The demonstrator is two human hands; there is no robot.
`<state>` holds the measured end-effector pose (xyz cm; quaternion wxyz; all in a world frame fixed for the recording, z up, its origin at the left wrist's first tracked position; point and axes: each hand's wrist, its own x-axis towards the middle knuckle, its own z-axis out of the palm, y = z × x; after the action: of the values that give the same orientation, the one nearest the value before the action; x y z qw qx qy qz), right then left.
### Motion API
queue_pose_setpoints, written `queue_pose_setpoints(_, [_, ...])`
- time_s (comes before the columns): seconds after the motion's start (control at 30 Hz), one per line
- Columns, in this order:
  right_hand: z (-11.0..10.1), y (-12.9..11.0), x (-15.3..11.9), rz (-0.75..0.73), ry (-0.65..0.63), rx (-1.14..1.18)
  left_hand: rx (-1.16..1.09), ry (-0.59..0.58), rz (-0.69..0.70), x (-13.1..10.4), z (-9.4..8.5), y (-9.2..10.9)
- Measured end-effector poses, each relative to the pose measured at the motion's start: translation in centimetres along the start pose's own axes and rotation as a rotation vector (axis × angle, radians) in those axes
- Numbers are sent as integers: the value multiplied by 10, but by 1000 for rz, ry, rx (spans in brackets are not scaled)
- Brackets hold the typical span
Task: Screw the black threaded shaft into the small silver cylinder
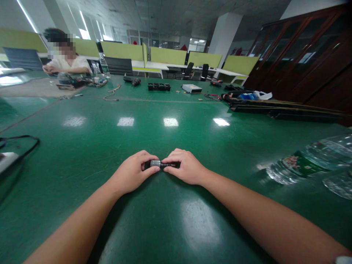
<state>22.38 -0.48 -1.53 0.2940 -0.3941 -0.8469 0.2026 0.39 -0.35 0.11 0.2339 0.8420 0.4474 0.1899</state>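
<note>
Ahead of the left hand [135, 168] and right hand [187, 168], the worktop [170, 139] gives free passage; water bottles [305, 161] obstruct the right, a black cable [26, 136] the left.

I can't read a single word from here; the green label [302, 164] on the clear plastic bottle [320, 154] is too blurred.

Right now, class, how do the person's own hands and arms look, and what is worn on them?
The left hand and right hand are gloveless, with no ring visible. Both forearms show no sleeve or wristwatch. A pale patch beside the right elbow end is too cropped to identify.
</note>
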Motion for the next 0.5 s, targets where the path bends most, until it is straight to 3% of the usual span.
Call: queue_pose_setpoints(0.5, [-1,-3,1,48,9,3,9,5,6,0,-1,1])
